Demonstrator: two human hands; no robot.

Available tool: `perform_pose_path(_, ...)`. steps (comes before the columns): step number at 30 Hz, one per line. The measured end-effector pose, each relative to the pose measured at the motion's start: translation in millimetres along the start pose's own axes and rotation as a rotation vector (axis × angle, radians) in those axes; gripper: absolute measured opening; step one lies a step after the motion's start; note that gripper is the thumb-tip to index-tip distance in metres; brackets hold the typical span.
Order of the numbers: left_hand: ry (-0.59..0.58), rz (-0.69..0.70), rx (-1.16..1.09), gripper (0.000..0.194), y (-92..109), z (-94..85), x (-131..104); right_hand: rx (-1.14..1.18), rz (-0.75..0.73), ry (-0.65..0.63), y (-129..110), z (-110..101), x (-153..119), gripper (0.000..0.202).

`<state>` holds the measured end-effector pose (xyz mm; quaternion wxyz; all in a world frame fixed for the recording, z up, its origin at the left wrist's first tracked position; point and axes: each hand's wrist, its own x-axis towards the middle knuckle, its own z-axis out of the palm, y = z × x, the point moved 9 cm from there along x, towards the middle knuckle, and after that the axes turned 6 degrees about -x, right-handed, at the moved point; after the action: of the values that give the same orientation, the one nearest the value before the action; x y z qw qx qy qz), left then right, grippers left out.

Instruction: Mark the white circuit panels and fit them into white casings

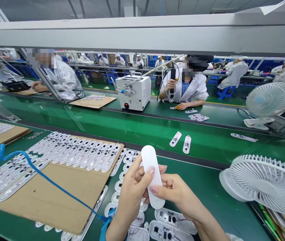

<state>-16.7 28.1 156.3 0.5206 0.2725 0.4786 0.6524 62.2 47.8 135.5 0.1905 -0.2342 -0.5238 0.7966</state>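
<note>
A long white plastic cover with rounded ends (152,177) is held up between both hands, its smooth face toward me. My left hand (136,179) grips its left side, thumb across the front. On the lower right side, my right hand (171,190) pinches it with the thumb in front and fingers behind. The back of the cover is hidden. Below the hands lie open white housings (174,221) with small dark parts and wires inside. A blue coiled cord (64,192) runs to a blue band (104,227) at my left wrist.
Rows of similar housings (82,152) lie on a cardboard sheet (62,197) at left. A white fan (265,187) stands at right. Beyond, a green conveyor belt (142,130) carries several pieces. Across it, a co-worker (185,83) holds a black tool beside a white machine (133,92).
</note>
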Motion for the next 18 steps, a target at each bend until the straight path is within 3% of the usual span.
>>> perform_pose_path(4, 0.013, -0.014, -0.049, 0.058, -4.5, -1.4, 2.6, -0.033, -0.001, -0.005, 0.0, 0.0, -0.3, 0.039)
perform_pose_path(13, 0.014, -0.014, -0.052, 0.077, -3.0, -0.5, 0.1, -0.035, 0.015, 0.01, -2.0, 0.5, 2.4, 0.047)
perform_pose_path(18, -0.035, 0.006, -0.064, 0.072, -3.3, -1.9, 0.5, -0.033, -0.015, -0.038, -3.7, 2.9, 0.0, 0.043)
